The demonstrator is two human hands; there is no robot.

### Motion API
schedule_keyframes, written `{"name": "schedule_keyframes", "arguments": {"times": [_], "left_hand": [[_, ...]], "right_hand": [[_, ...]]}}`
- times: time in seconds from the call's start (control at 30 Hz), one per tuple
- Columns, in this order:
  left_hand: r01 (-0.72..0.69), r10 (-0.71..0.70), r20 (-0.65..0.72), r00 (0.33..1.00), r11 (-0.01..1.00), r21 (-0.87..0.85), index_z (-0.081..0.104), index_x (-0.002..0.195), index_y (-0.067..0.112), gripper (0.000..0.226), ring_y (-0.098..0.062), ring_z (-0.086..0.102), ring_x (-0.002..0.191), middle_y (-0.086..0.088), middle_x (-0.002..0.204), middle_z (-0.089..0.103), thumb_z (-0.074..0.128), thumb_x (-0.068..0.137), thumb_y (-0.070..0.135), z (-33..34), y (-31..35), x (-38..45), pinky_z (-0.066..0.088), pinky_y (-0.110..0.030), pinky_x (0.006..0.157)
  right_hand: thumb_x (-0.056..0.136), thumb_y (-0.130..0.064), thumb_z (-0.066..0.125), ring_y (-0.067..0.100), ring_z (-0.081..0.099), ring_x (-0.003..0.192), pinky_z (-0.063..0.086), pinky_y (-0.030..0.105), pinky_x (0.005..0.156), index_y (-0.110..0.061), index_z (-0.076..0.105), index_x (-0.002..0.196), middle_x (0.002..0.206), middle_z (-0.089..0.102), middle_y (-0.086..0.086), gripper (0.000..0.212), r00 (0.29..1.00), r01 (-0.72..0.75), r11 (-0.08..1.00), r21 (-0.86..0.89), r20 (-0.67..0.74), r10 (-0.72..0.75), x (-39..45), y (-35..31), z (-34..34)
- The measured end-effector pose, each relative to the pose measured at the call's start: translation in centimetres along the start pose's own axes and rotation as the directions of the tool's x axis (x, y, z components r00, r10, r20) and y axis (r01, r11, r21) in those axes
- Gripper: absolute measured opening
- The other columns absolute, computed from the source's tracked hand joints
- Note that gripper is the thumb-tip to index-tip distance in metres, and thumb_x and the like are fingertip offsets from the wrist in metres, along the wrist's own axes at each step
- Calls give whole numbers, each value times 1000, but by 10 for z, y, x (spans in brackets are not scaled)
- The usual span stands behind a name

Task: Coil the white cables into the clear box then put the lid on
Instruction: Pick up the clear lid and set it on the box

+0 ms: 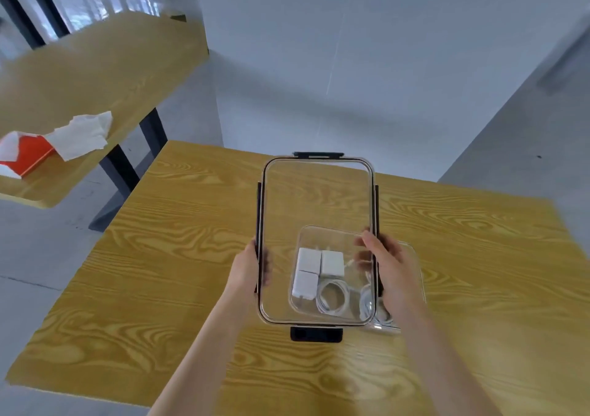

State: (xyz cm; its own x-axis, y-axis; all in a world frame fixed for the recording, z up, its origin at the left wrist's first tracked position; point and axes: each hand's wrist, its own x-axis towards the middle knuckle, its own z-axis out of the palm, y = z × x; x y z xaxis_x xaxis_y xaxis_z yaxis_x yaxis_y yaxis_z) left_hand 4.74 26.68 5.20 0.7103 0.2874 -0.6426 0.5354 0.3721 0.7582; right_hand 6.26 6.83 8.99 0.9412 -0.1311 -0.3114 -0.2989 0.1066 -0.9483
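Cables point(330, 297) lie coiled beside white chargers point(319, 265) in the clear box point(412, 256) on the table point(178, 240), so I'm lidding: left hand point(247, 270) and right hand point(388, 265) grasp the lid point(316, 192) held above, which next needs squaring and lowering onto the rim.

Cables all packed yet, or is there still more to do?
Nearly finished. The coiled white cables and chargers already lie inside the clear box. The left hand and right hand hold the lid by its long sides above the box. Left: lower it on and snap the black clips.
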Motion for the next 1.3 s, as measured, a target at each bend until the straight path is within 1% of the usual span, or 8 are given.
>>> {"name": "schedule_keyframes", "arguments": {"times": [0.13, 0.23, 0.43, 0.6, 0.9, 1.1, 1.2, 1.3], "left_hand": [[-52, 45, 31, 999, 961, 272, 67, 100, 11, 59, -20, 61, 91, -7, 99, 68, 22, 97, 48, 33, -7, -4, 47, -33, 81], [-385, 382, 88, 920, 840, 382, 29, 144, 20, 56, -21, 26, 140, -2, 151, 32, 29, 96, 48, 54, 8, -15, 19, -40, 116], [-717, 736, 281, 616, 377, 586, 40, 137, 23, 47, -19, 34, 133, 3, 137, 47, 48, 92, 37, 93, 58, -14, 29, -38, 107], [-702, 714, 224, 663, 490, 516, 42, 61, 17, 40, -16, 37, 55, 2, 57, 42, 38, 98, 28, 112, 62, -10, 25, -22, 50], [-360, 271, 254, 929, 822, 441, 61, 64, 17, 36, -13, 52, 58, -1, 62, 56, 46, 94, 30, 110, 65, 2, 43, -25, 59], [-438, 478, 55, 877, 747, 501, 65, 82, 15, 26, -19, 51, 77, -4, 82, 59, 46, 93, 30, 91, 68, 1, 38, -31, 70], [-423, 475, 38, 879, 741, 521, 66, 78, 13, 39, -19, 44, 63, -4, 71, 51, 43, 94, 39, 85, 78, -4, 37, -31, 58], [-323, 304, 109, 946, 881, 345, 51, 126, 9, 39, -29, 55, 92, -9, 108, 57, 40, 97, 33, 85, 90, -14, 48, -39, 78]], "right_hand": [[84, -15, 66, 7, 55, 48, 43, 21, 47, -12, 69, 82, 68, 67, -1, 4, 997, 56, 998, -18, -49, -57, 1, -18, -31], [83, -15, 67, 5, 53, 43, 42, 15, 43, -8, 70, 88, 63, 64, 0, 9, 991, 116, 985, -131, -53, -124, 2, -28, -52], [81, -16, 69, 11, 54, 48, 41, 19, 47, -14, 71, 97, 69, 67, 4, 16, 991, 125, 963, -238, 81, -108, 6, -37, -83], [80, -19, 70, 10, 56, 51, 40, 17, 47, -14, 72, 96, 76, 69, 9, 17, 982, 122, 948, -295, 176, -72, 7, -42, -98], [77, -24, 73, 6, 60, 57, 43, 16, 55, -37, 68, 89, 72, 70, -1, 18, 955, 224, 872, -435, 275, -108, 11, -68, -100], [79, -32, 70, 9, 51, 50, 36, 17, 48, -34, 64, 108, 55, 63, -12, 30, 908, 397, 753, -525, 344, -238, 8, -85, -89], [86, -34, 62, 12, 51, 49, 35, 12, 44, -25, 61, 115, 70, 65, -10, 31, 774, 627, 454, -632, 443, -452, -1, -96, -80], [89, -34, 50, 10, 64, 62, 51, 16, 53, -14, 61, 115, 87, 71, -4, 35, 438, 712, -142, -687, 593, -676, -12, -93, -65]]}}
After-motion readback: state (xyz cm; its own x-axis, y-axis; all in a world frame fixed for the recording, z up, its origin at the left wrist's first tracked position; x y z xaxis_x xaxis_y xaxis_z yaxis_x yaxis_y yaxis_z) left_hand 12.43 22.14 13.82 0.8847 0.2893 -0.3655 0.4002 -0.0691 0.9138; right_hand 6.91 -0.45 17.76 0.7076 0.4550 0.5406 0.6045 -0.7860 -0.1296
